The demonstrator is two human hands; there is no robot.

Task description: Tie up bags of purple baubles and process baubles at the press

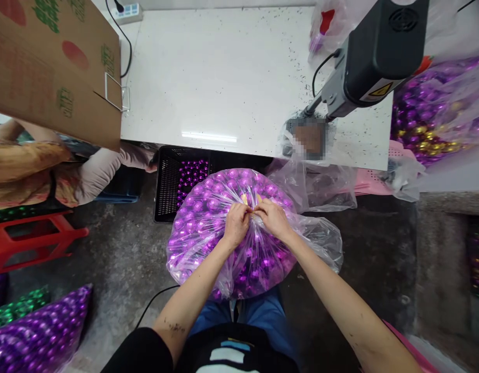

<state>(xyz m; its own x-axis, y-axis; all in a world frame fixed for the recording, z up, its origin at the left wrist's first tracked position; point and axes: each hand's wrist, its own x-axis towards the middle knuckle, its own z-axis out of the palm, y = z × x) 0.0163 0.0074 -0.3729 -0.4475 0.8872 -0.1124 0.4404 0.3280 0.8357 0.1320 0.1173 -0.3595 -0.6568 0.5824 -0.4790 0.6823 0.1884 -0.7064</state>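
Observation:
A large clear plastic bag [200,228] full of shiny purple balls rests against my lap, its film drawn into pleats toward the top middle. Both my hands meet at that gathered neck. My left hand [237,223] pinches the film from the left, fingers closed. From the right, my right hand [273,217] is closed on the same neck, its fingertips almost touching the left ones. Small yellow bits show at the fingertips; whether they are a tie or finger coverings I cannot tell. Loose clear film [323,241] spreads out to the right of the bag.
A black crate [164,181] with purple balls stands behind the bag, beside a white table [216,67]. A dark machine [379,62] overhangs the table's right side. At left are a cardboard box [53,67], a seated person [29,166] and a red stool [33,233].

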